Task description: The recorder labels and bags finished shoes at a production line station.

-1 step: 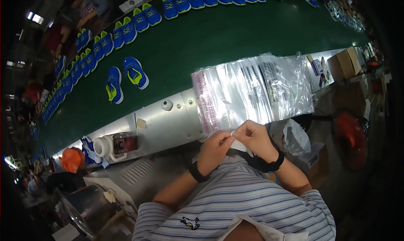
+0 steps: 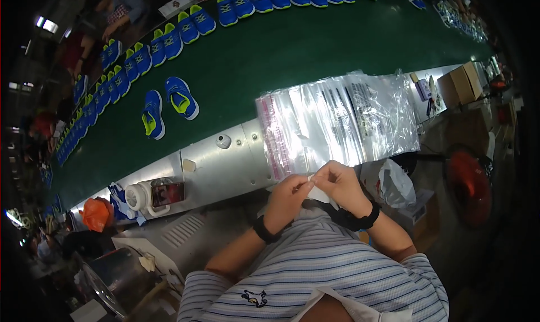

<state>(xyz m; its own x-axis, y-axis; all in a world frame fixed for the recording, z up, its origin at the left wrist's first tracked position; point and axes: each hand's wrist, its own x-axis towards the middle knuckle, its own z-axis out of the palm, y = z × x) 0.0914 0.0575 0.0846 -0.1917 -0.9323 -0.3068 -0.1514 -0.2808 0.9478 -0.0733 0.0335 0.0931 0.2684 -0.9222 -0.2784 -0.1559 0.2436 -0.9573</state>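
Close to my body, at the table's near edge, my left hand (image 2: 287, 199) and my right hand (image 2: 343, 188) meet fingertip to fingertip. Both pinch a small white piece that looks like paper or thin cloth (image 2: 319, 195); its exact kind is hidden by the fingers. Just beyond the hands lies a stack of clear plastic bags (image 2: 320, 119), one end edged with pink strips. Farther left, a blue shoe with a lime lining (image 2: 152, 115) and its mate (image 2: 181, 98) stand apart from the others on the green surface (image 2: 236, 80).
Rows of blue shoes (image 2: 163, 45) line the far side. On the metal ledge (image 2: 208, 181) are a small white round object (image 2: 223, 141), a white jug (image 2: 138, 196) and a phone (image 2: 167, 194). An orange bag (image 2: 97, 214) lies left; a cardboard box (image 2: 460, 84) and red fan (image 2: 468, 181) stand right.
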